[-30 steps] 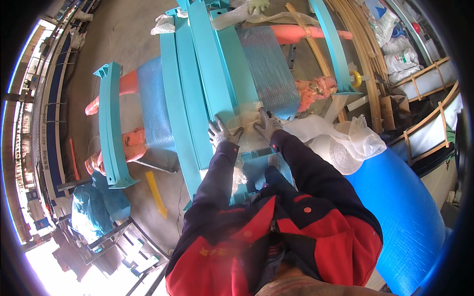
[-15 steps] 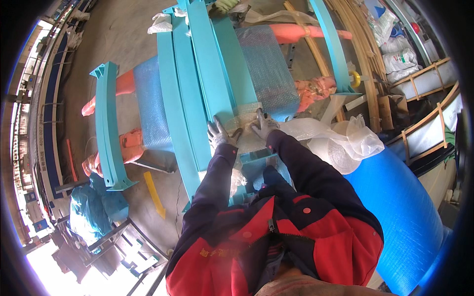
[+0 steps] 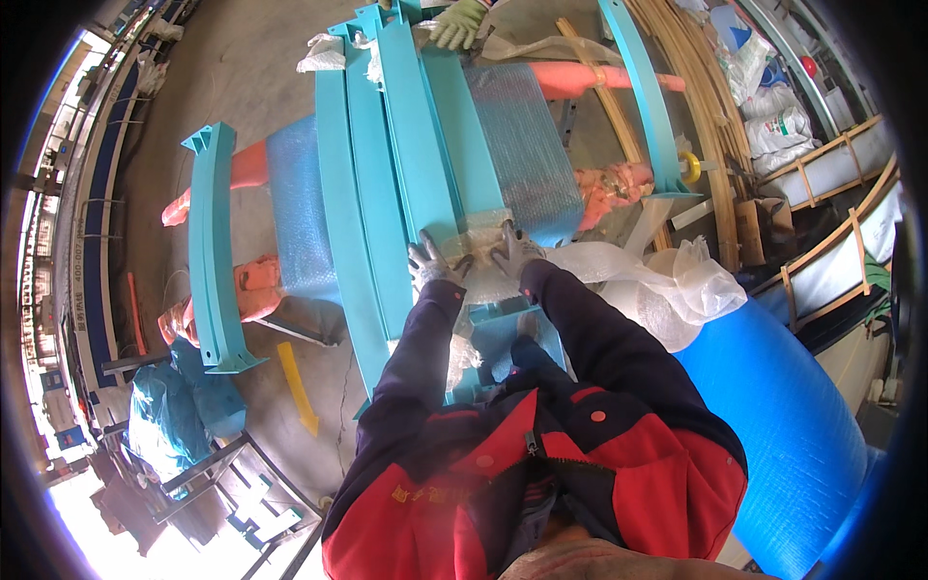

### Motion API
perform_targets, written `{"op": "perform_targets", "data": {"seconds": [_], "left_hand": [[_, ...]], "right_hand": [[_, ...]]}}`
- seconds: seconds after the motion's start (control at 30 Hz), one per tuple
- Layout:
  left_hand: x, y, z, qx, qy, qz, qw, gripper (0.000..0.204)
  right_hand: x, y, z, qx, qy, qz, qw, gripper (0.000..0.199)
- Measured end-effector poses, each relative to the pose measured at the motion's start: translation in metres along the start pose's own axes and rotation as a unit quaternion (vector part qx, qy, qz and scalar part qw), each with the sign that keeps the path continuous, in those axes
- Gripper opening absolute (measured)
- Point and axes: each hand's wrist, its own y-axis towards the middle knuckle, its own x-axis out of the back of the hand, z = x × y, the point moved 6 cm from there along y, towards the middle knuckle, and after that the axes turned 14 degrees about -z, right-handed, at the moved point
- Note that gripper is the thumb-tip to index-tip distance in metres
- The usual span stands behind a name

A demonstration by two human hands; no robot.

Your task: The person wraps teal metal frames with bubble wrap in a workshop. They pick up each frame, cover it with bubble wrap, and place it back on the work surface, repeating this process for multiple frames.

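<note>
Long teal metal beams (image 3: 391, 164) lie side by side in front of me, running away from me. One beam is wrapped in clear bubble wrap (image 3: 517, 145). My left hand (image 3: 432, 263), in a grey glove, presses on the near end of that wrap. My right hand (image 3: 514, 251), also gloved, presses on the wrap right beside it, over a band of tape (image 3: 478, 224). Both hands lie flat with fingers spread on the wrapping.
Another person's gloved hand (image 3: 456, 21) rests at the far end of the beams. A separate teal beam (image 3: 211, 246) lies to the left on orange supports. A big blue roll (image 3: 793, 425) sits at my right, loose plastic film (image 3: 667, 280) beside it. Wooden frames stand at far right.
The view has shifted slightly. My hands stay on the near end of the wrap, pressing a little closer together.
</note>
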Motion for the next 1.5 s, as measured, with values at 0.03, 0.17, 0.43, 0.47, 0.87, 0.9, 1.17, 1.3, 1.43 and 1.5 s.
{"op": "perform_targets", "data": {"seconds": [0.03, 0.17, 0.43, 0.47, 0.87, 0.9, 1.17, 1.3, 1.43, 1.5], "left_hand": [[0.000, 0.000, 0.000, 0.000, 0.004, 0.001, 1.000, 0.125], [-0.002, 0.000, 0.001, -0.004, -0.004, 0.012, 1.000, 0.126], [-0.003, 0.004, 0.004, -0.014, -0.005, 0.016, 1.000, 0.127], [-0.005, 0.004, 0.004, -0.011, -0.001, 0.020, 1.000, 0.127], [-0.006, -0.002, -0.004, -0.056, -0.036, -0.045, 0.997, 0.123], [-0.007, -0.002, -0.003, -0.048, -0.046, -0.039, 0.997, 0.122], [-0.019, 0.004, -0.003, -0.053, -0.042, -0.067, 0.995, 0.125], [-0.030, 0.011, 0.004, -0.046, -0.014, -0.082, 0.995, 0.125], [-0.039, 0.015, 0.009, -0.075, -0.064, -0.091, 0.991, 0.127], [-0.042, 0.017, 0.011, -0.073, -0.100, -0.088, 0.988, 0.129]], "right_hand": [[0.001, 0.000, 0.000, -0.004, -0.011, 0.009, 1.000, 0.089], [0.004, -0.001, 0.006, -0.017, -0.017, 0.024, 0.999, 0.091], [0.010, -0.002, 0.013, -0.037, -0.051, 0.026, 0.998, 0.092], [0.011, -0.003, 0.015, -0.029, -0.026, 0.016, 0.999, 0.092], [0.004, -0.005, -0.057, -0.002, 0.178, -0.057, 0.982, 0.077], [0.008, -0.008, -0.079, -0.029, 0.207, -0.077, 0.975, 0.074], [0.098, 0.009, -0.385, -0.239, 0.257, -0.374, 0.858, 0.051], [0.129, 0.058, -0.540, -0.343, 0.329, -0.416, 0.775, 0.052], [0.127, 0.113, -0.627, -0.413, 0.493, -0.359, 0.676, 0.053], [0.119, 0.134, -0.651, -0.428, 0.536, -0.330, 0.649, 0.053]]}}
